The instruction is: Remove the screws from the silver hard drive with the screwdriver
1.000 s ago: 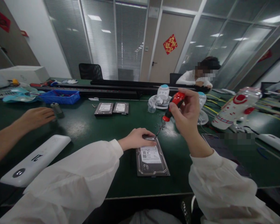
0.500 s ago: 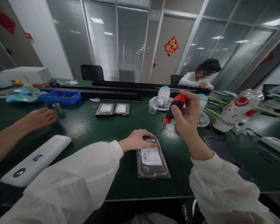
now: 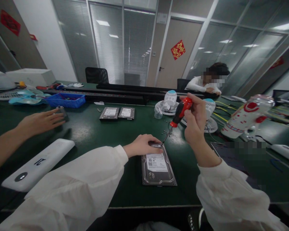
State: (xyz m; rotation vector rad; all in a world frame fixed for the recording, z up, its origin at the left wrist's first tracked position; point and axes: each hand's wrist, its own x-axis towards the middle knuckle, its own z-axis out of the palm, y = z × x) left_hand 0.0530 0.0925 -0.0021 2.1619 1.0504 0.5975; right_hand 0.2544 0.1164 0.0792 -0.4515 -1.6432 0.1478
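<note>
Now, over on the left, a co-worker's hand [image 3: 39, 122] has stretched its fingers out across the green table [image 3: 91, 128] and reaches a small metal cylinder [image 3: 62, 110]; half a second ago those fingers were tucked in. Nearer, the white device [image 3: 37, 163] lies just where it was. Centre stage, nothing shifts: the left hand [image 3: 142, 146] still lies flat on the far end of the hard drive [image 3: 157, 168], fingers laid loosely over the edge, pressing rather than grasping. The drive sits label-up on the table, straight in front of the person. The screwdriver [image 3: 179, 114] stands a touch steeper than before, its tip still planted at the drive's far right corner. The right hand [image 3: 195, 120] pinches the red handle between thumb and fingertips, and they have shifted round it. That reads as turning at that corner screw, still under way. Loose screws [image 3: 167, 131] lie just beyond.
</note>
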